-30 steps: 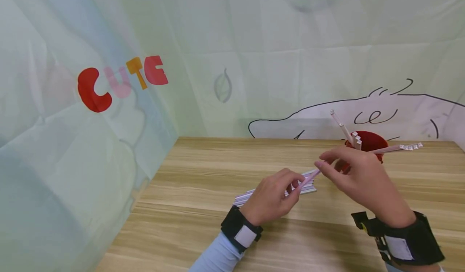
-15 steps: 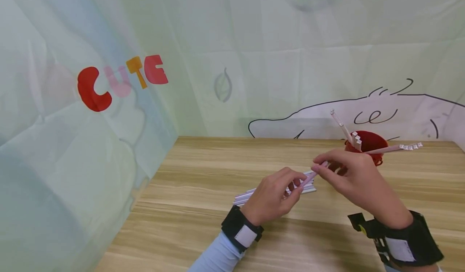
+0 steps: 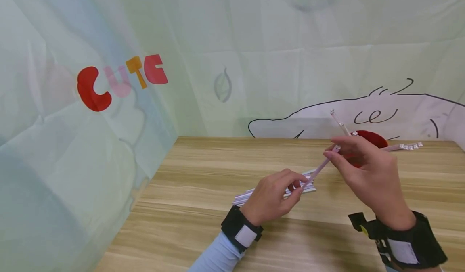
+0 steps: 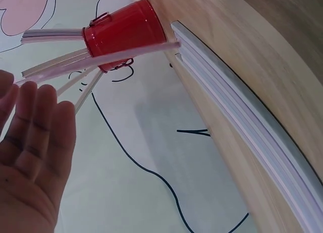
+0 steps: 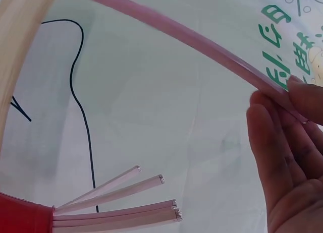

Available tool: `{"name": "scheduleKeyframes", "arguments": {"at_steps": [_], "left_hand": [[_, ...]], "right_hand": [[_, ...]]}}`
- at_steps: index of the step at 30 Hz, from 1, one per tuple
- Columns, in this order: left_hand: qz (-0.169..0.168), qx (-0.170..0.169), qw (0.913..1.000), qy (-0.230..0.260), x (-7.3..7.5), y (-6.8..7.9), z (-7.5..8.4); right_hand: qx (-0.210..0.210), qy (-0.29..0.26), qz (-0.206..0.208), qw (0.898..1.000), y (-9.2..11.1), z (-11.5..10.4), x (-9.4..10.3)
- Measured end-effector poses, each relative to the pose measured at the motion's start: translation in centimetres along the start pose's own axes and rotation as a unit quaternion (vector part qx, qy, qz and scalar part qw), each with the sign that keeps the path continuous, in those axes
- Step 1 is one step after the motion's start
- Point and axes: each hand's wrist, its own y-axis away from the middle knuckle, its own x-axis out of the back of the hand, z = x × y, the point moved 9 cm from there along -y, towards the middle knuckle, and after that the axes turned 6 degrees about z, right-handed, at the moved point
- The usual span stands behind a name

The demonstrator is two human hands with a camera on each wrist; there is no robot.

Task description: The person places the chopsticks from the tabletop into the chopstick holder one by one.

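In the head view my right hand (image 3: pixel 370 173) pinches the upper end of a slim pink pen-like stick (image 3: pixel 321 167) between thumb and fingertips. The stick slants down to my left hand (image 3: pixel 272 195), where thumb and index finger close around it near its lower end. Below the left hand lies a bundle of pale white and lilac sticks (image 3: pixel 242 198) on the table. Beyond my right hand stands a small red bucket (image 4: pixel 126 31), holding several similar sticks (image 5: pixel 116 210) with clear, glittery tips. From the head camera, my right hand covers most of the bucket.
The light wood table (image 3: pixel 203 159) meets a printed cloth backdrop (image 3: pixel 218 42) at its far edge. One group of sticks (image 3: pixel 403 147) leans out over the bucket's right side. Another stick (image 3: pixel 339 120) sticks up on its left.
My right hand dipped slightly left, then rose to the right with the pink stick's upper end, so more of the stick shows. My left hand stays almost in place.
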Motion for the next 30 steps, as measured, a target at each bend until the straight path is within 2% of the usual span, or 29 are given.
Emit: {"name": "scheduleKeyframes", "arguments": {"at_steps": [5, 17, 24, 30], "left_hand": [[-0.002, -0.005, 0.9999, -0.010, -0.1, 0.0, -0.1], [-0.016, -0.001, 0.9966, -0.081, -0.4, 0.4, -0.5], [-0.037, 0.025, 0.9895, -0.137, -0.8, 0.8, -1.4], [-0.075, 0.059, 0.9821, -0.162, -1.5, 1.4, -2.5]], "right_hand": [[0.012, -0.020, 0.051, 0.998, -0.2, -0.4, 1.1], [0.042, -0.021, 0.123, 0.991, -0.7, -1.3, 3.0], [0.043, -0.025, 0.186, 0.981, -0.9, -2.4, 4.3], [0.035, -0.006, 0.236, 0.971, -0.6, -1.9, 5.5]]}}
